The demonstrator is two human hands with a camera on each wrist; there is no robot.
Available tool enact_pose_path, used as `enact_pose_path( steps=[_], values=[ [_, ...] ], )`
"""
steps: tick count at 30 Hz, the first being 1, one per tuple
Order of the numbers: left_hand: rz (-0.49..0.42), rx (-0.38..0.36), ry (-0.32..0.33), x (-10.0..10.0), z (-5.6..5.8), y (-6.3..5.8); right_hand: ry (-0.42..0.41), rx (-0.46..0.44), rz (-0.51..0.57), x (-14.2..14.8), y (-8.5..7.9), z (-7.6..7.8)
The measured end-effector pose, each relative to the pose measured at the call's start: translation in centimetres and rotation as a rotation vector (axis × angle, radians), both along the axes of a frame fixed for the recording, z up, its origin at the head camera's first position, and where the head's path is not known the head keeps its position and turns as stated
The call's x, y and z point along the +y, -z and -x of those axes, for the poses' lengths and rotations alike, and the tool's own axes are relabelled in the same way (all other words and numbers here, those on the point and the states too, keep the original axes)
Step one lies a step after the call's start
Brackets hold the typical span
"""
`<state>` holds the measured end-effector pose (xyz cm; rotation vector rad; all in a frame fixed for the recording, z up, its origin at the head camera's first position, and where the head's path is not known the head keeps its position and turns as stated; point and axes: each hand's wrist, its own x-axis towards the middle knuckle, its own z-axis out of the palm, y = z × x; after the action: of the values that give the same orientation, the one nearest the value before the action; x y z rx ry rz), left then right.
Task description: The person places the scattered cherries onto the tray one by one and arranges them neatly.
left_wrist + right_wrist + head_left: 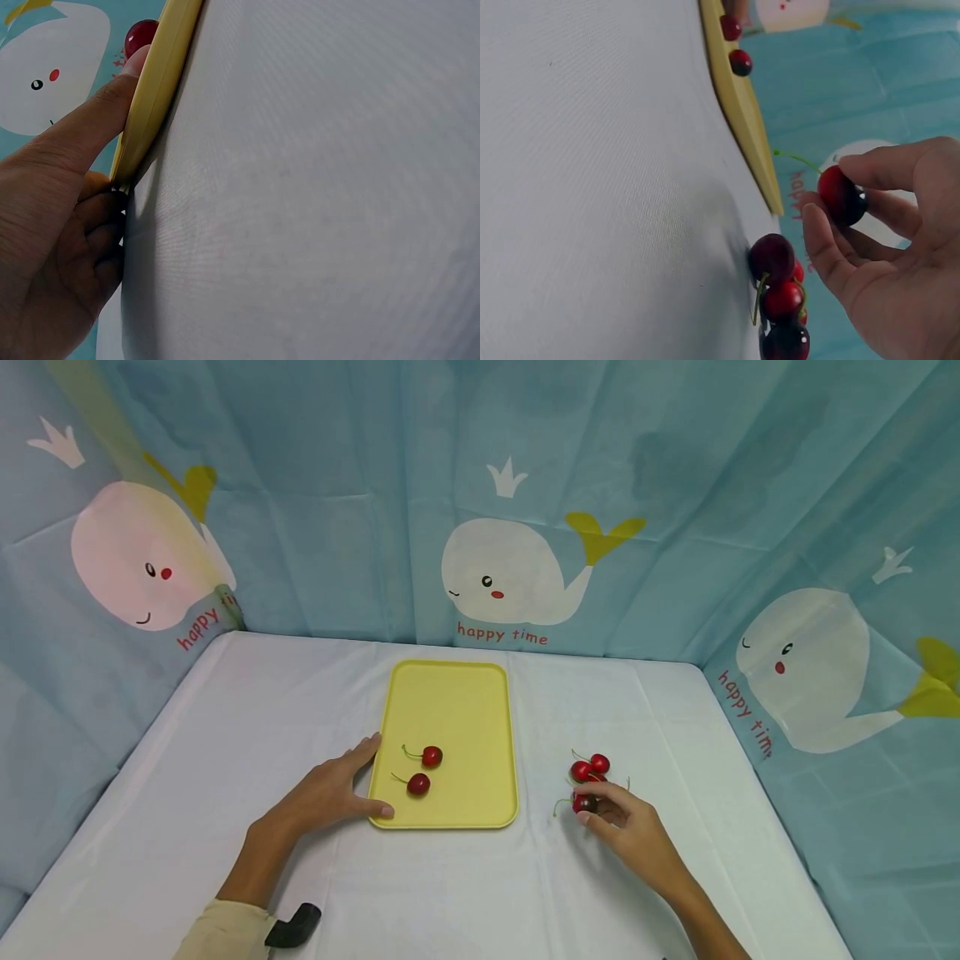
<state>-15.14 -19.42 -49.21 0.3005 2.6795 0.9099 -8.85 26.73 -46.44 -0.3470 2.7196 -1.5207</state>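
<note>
Between thumb and fingers of my right hand (633, 835) a dark red cherry (841, 195) is pinched, its green stem pointing away from the palm. In the right wrist view it is held up off the white cloth. Close by lies a small cluster of cherries (581, 771), partly behind that hand in the head view. My left hand (324, 795) holds the yellow tray (465, 710) at its near left corner, thumb over the rim and fingers along the outer side. On the tray lie two stemmed cherries, an upper one (432, 756) and a lower one (418, 785).
A white cloth (450, 893) covers the table under the tray and cherries. Blue curtains (322, 568) printed with whales stand behind it and at both sides. A black curved piece (296, 927) sits at the left sleeve (225, 931).
</note>
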Motion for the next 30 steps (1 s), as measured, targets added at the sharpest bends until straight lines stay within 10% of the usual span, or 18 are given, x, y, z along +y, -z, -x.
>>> enact_pose_path(
  steps=[30],
  values=[
    [0.019, 0.002, -0.016, 0.3, 0.0, -0.2, 0.0, -0.037, 0.122, -2.6, 0.7, 2.1]
  ],
)
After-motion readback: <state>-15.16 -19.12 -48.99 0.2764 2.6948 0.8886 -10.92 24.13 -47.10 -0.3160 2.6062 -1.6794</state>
